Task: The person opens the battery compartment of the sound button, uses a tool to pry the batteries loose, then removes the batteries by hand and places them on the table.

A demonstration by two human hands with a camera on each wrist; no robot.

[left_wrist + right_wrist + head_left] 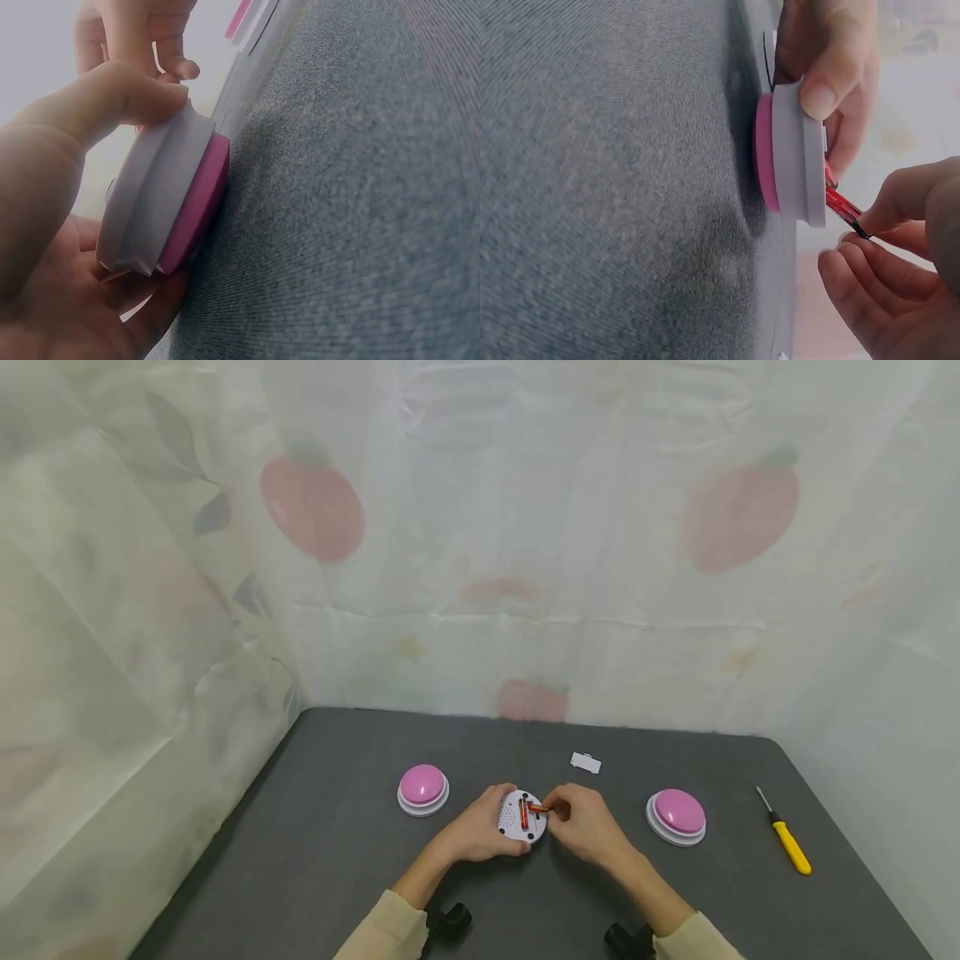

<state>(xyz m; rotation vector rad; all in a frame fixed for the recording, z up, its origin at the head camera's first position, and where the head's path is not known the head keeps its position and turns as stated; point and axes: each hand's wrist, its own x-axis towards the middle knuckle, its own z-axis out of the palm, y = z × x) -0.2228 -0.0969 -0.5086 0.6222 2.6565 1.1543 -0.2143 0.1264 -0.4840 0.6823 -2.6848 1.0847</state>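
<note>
My left hand [480, 833] grips a round white push button [510, 820] by its rim, thumb on the near side. It is turned over: its pink dome faces the table in both wrist views, and the white underside with the battery compartment faces up. One red battery [523, 815] lies in the compartment. Between thumb and fingertips, my right hand [591, 827] pinches a second red battery [845, 211]. That battery is tilted, its inner end at the compartment and its dark outer end at my fingertips. Whether it touches the contacts is hidden.
Pink-domed buttons stand upright on the dark grey table, one at left [422, 785] and one at right [678, 814]. A small white battery cover [586, 763] lies beyond my hands. At far right lies a yellow-handled screwdriver [791, 845]. A printed curtain [570, 543] hangs behind the table.
</note>
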